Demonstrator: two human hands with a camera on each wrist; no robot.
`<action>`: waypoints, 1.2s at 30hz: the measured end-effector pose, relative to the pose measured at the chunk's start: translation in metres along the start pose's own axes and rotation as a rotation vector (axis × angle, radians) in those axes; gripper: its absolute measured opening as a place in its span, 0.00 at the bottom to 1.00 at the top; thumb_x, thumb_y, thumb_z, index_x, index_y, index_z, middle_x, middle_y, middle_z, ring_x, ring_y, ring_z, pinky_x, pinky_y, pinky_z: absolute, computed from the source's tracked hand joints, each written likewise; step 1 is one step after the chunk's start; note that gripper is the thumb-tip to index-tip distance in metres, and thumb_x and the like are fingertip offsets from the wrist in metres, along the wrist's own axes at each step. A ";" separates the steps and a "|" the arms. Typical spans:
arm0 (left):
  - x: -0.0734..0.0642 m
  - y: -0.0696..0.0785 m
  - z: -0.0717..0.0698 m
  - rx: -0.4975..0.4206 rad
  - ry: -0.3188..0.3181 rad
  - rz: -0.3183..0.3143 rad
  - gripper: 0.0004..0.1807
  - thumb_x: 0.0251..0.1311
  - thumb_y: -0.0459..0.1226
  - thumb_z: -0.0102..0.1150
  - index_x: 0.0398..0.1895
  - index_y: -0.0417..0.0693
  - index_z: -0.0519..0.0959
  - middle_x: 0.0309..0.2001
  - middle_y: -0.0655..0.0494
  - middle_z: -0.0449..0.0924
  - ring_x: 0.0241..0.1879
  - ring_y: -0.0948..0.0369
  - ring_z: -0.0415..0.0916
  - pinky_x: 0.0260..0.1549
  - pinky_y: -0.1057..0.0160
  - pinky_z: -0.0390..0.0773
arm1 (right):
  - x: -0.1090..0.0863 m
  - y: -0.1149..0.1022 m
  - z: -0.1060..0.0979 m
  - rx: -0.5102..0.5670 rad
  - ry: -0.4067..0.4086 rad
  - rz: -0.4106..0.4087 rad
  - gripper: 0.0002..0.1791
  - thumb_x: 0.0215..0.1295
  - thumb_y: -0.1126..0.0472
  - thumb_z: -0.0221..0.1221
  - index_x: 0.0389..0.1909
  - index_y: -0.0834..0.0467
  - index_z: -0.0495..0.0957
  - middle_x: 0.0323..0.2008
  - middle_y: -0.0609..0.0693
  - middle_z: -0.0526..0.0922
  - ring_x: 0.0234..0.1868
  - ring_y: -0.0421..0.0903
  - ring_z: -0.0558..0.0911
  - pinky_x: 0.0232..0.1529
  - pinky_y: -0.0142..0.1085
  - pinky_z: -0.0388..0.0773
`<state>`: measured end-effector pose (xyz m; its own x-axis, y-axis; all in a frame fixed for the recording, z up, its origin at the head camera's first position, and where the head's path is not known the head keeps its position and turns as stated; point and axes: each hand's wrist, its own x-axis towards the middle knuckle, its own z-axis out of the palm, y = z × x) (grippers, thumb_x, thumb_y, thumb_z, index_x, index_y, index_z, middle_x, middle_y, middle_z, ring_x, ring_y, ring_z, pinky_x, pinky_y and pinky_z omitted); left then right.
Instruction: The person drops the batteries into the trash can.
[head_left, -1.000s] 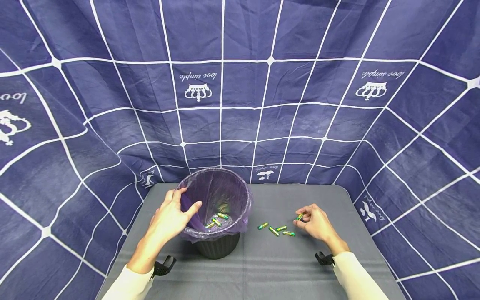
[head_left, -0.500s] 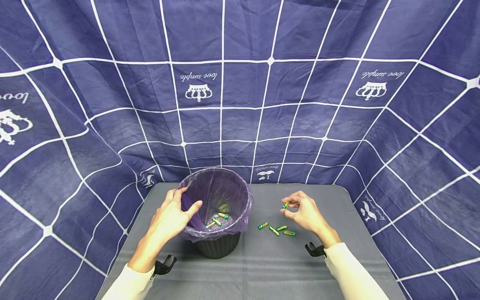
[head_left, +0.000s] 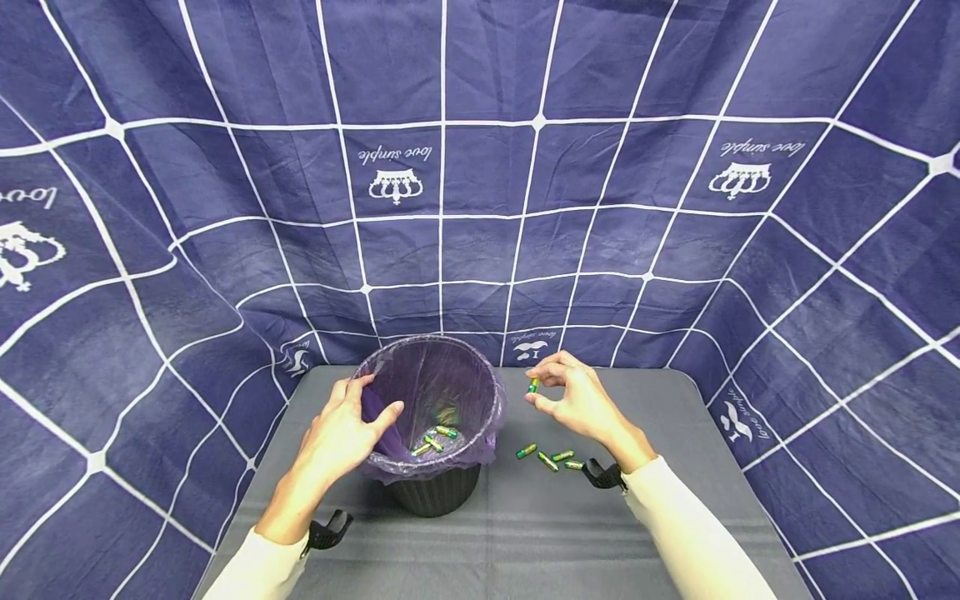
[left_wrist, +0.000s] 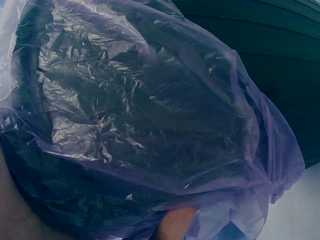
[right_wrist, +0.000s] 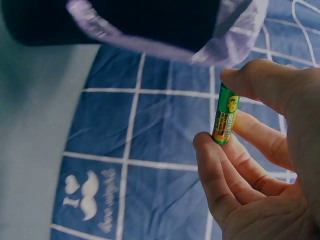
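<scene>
A black ribbed trash bin (head_left: 438, 493), lined with a thin purple bag (head_left: 480, 452), stands on the grey table. My left hand (head_left: 339, 429) holds the bin's left rim, thumb on the inner side over the bag. Crumpled bag film (left_wrist: 150, 125) fills most of the left wrist view. Between thumb and fingertips my right hand (head_left: 581, 402) pinches a small green and yellow battery (right_wrist: 226, 115), just right of the bin's rim and above the table. Several like batteries (head_left: 433, 443) lie at the bottom of the bin. More loose batteries (head_left: 548, 462) rest on the table, below the right hand.
Blue cloth with white grid lines (head_left: 480, 183) hangs as a wall behind and on both sides. The grey tabletop (head_left: 652, 400) stretches right of the bin. A black wrist strap piece (head_left: 603, 473) on the right arm overlaps one table battery.
My right hand has lifted the battery and carried it left and away from me, toward the bin. My left hand and the bin have stayed in place.
</scene>
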<state>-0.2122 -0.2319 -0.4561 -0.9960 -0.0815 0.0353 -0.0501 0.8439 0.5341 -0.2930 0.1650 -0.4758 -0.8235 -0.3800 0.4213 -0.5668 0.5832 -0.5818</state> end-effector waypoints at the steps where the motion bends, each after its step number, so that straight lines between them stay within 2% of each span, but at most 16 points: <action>1: 0.000 0.000 0.000 0.000 0.000 0.001 0.53 0.80 0.73 0.58 0.92 0.49 0.64 0.87 0.37 0.65 0.76 0.19 0.75 0.67 0.19 0.78 | 0.003 -0.004 0.000 0.007 -0.004 -0.010 0.18 0.66 0.64 0.84 0.55 0.56 0.95 0.53 0.51 0.90 0.53 0.52 0.95 0.61 0.45 0.94; 8: -0.002 -0.001 0.001 -0.008 0.004 0.003 0.52 0.80 0.71 0.60 0.92 0.48 0.64 0.87 0.37 0.65 0.76 0.20 0.76 0.69 0.20 0.78 | 0.028 -0.031 0.000 0.037 -0.003 -0.119 0.18 0.68 0.64 0.82 0.57 0.60 0.94 0.57 0.53 0.90 0.59 0.53 0.94 0.63 0.45 0.94; 15: 0.000 -0.001 0.000 -0.001 0.003 0.011 0.53 0.80 0.72 0.59 0.92 0.48 0.64 0.86 0.36 0.66 0.76 0.20 0.76 0.68 0.20 0.78 | 0.052 -0.057 -0.002 0.014 0.017 -0.227 0.18 0.68 0.64 0.82 0.57 0.59 0.94 0.56 0.54 0.90 0.55 0.54 0.95 0.61 0.46 0.94; 22: 0.001 -0.002 0.001 0.005 0.005 0.018 0.53 0.80 0.72 0.59 0.92 0.47 0.64 0.85 0.35 0.67 0.75 0.20 0.77 0.67 0.19 0.78 | 0.072 -0.082 0.001 0.008 -0.014 -0.285 0.18 0.69 0.64 0.81 0.57 0.61 0.93 0.56 0.55 0.90 0.56 0.52 0.93 0.62 0.46 0.94; 28: 0.001 -0.003 0.001 0.013 0.006 0.015 0.53 0.80 0.72 0.59 0.92 0.46 0.65 0.85 0.34 0.67 0.76 0.20 0.76 0.68 0.19 0.78 | 0.086 -0.099 0.010 -0.005 -0.052 -0.312 0.17 0.70 0.63 0.81 0.56 0.61 0.94 0.56 0.55 0.90 0.59 0.52 0.93 0.63 0.43 0.93; 36: 0.002 -0.003 0.001 0.011 0.002 0.021 0.53 0.80 0.72 0.59 0.92 0.46 0.64 0.85 0.33 0.67 0.76 0.21 0.77 0.68 0.19 0.78 | 0.100 -0.116 0.015 -0.072 -0.097 -0.328 0.16 0.72 0.60 0.80 0.57 0.58 0.93 0.57 0.53 0.90 0.61 0.52 0.92 0.65 0.49 0.88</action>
<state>-0.2142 -0.2339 -0.4586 -0.9967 -0.0651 0.0478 -0.0305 0.8514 0.5236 -0.3096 0.0485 -0.3765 -0.5979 -0.6205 0.5074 -0.8015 0.4665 -0.3740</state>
